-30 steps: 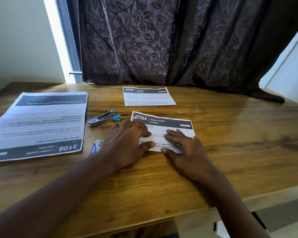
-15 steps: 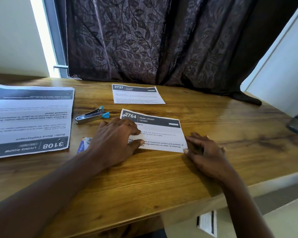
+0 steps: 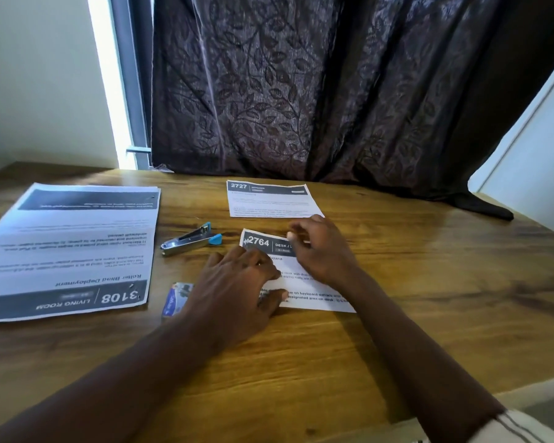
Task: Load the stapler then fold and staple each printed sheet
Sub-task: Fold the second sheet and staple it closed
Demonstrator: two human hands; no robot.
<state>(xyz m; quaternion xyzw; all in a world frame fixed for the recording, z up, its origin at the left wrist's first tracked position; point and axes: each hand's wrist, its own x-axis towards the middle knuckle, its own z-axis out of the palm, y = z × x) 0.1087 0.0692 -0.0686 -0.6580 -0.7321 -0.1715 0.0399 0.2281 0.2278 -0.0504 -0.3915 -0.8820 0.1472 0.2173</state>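
— What does the head view show of the room?

— A wooden desk [image 3: 429,314] runs across the view. A dark leaf-patterned curtain [image 3: 301,91] hangs at twelve o'clock behind it, with a bright window strip [image 3: 109,91] at eleven.

— And the arms?

— Both forearms reach in from six o'clock. The left hand [image 3: 234,282] lies palm down on the folded sheet 2764 [image 3: 314,298], its fingers spread loosely and the thumb near the sheet's near edge. The right hand [image 3: 323,251] is over the sheet's dark header with its fingers bent. It is blurred, so I cannot tell whether it pinches the paper.

— Where is everything else from that sheet?

— The stapler [image 3: 189,241] lies at ten o'clock, just beside the left fingertips but apart from them. A small blue box [image 3: 176,298] sits at eight o'clock, partly behind the left wrist. The stack headed 3108 [image 3: 71,251] lies at nine, and the folded sheet 2727 [image 3: 269,199] at twelve.
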